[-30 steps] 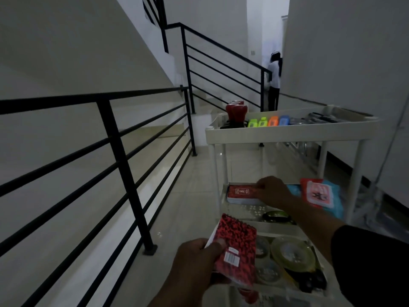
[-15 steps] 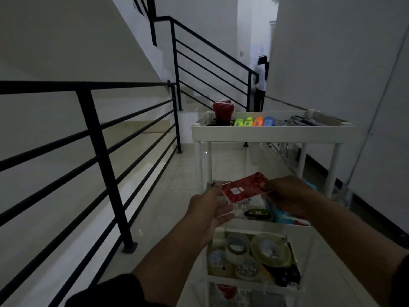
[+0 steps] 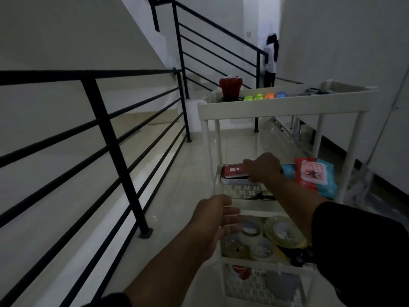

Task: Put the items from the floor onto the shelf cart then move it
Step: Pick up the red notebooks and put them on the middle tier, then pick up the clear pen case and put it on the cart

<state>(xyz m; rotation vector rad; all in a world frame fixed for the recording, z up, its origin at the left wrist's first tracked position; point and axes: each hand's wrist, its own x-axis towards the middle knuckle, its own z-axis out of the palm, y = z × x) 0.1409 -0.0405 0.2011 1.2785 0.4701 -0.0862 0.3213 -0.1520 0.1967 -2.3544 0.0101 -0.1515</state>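
A white shelf cart with several tiers stands in front of me. My right hand reaches into the second tier and rests on a red patterned booklet, which lies on top of another red book. My left hand hovers open and empty at the cart's near left edge. Red and blue wipe packs lie to the right on the same tier. Tape rolls fill the tier below. The top tier carries a red object and coloured clips.
A black metal railing runs along my left, with a stairwell beyond it. A white wall closes in on the right. A person stands far down the corridor. Pale tiled floor lies between railing and cart.
The red patterned booklet went from my left hand to my right and now lies on the red book on the second tier. My left hand has let go and drawn back.
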